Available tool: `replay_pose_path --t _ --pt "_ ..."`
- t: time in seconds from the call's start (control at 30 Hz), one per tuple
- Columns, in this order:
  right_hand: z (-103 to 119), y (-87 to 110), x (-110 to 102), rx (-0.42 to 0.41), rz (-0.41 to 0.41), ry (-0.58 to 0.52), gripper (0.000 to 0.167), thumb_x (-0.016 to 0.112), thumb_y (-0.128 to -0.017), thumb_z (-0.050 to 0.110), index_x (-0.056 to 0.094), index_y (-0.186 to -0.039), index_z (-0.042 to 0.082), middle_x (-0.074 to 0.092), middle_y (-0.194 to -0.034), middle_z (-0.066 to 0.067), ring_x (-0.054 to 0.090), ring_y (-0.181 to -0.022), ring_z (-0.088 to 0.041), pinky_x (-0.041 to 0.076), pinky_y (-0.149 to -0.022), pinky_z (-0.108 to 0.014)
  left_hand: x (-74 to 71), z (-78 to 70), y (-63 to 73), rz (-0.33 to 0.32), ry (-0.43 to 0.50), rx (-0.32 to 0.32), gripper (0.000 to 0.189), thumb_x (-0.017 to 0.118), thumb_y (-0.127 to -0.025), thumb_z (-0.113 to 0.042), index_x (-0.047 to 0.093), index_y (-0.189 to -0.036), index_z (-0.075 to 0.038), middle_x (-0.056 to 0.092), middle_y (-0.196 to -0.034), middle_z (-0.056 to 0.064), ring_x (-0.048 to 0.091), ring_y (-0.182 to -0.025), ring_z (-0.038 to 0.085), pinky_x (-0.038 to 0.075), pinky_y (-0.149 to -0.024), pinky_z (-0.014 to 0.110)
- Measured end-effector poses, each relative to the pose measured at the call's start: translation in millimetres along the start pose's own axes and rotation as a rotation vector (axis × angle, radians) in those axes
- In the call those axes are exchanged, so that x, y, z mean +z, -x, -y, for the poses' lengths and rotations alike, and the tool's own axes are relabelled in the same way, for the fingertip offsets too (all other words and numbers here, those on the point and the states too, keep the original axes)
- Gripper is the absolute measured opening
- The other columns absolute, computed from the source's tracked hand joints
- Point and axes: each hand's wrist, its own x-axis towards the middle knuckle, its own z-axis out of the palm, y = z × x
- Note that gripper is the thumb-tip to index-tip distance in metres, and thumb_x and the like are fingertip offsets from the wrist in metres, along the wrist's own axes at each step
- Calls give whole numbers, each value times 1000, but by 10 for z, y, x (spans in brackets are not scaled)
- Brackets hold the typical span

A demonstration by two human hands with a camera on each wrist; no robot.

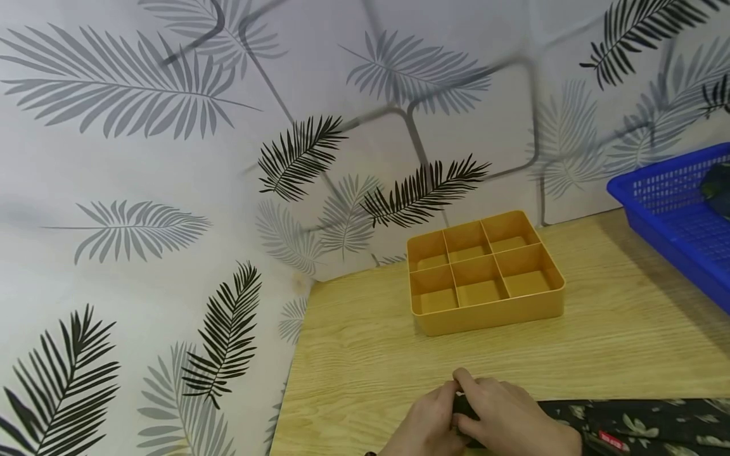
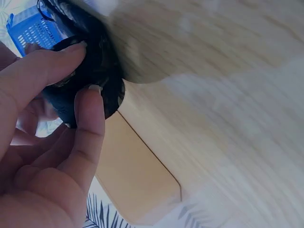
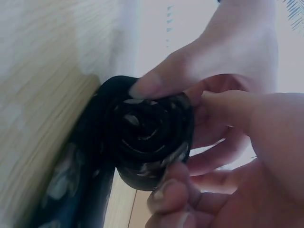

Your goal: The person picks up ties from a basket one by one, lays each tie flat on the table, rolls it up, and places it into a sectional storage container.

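On the near part of the wooden table (image 1: 342, 354), the left hand (image 1: 424, 421) pinches the rolled-up end of a dark floral cloth (image 3: 147, 128) between thumb and fingers, and the right hand (image 1: 510, 415), just to its right, has its fingers curled round the same roll. The rest of the cloth runs flat to the right, past the right wrist. I'd say the trick is to keep the coil tight and its end faces even, with both hands turning together and the strip lying straight, or the roll may cone out sideways. The right wrist seems to overlap the strip, so it could snag there; better to lift it a little as the roll goes right. Around them, a leaf-patterned wall covering (image 1: 148, 234) rises on the left and along the far edge. Beyond the hands, well apart from the roll, sits a yellow six-compartment tray (image 1: 496, 310), not in the way. Far right, a blue basket (image 1: 673, 250) holds something dark green, cut off by the view.
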Motion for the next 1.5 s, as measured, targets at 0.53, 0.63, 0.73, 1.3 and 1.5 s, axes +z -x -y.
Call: replay_pose_path --t 0.53,0.63,0.73,1.3,1.5 --pt "-129 60 20 97 -9 -10 26 69 -91 36 54 -96 15 47 -61 5 42 -48 -10 32 -44 -25 146 -73 -79 -122 -121 102 44 82 -80 -16 60 -117 -5 71 -100 1 64 -85 0 46 -71 7" --pt "-162 60 8 92 20 -49 31 68 -91 36 55 -104 12 49 -61 5 43 -48 -10 34 -45 -25 148 -88 -90 -126 -132 102 46 82 -79 -15 60 -118 -5 72 -102 1 64 -87 0 47 -71 7" --pt "-213 62 -8 88 66 -128 36 67 -93 33 54 -114 7 51 -61 4 44 -48 -9 33 -46 -24 146 -94 -97 -106 -145 99 49 82 -80 -18 59 -122 -6 70 -105 1 65 -90 3 48 -73 9" --pt "-406 137 -135 99 202 -435 29 54 -100 21 48 -124 6 44 -66 2 34 -50 -11 30 -49 -23 176 -33 -152 59 3 42 66 84 -80 -27 51 -135 -9 65 -118 2 61 -100 2 49 -82 14" --pt "-392 153 -125 191 189 -397 37 59 -97 24 51 -127 5 56 -87 -3 49 -69 -17 40 -59 -28 186 -34 -123 27 25 67 63 84 -80 -27 53 -132 -10 66 -118 2 60 -99 1 49 -80 14"
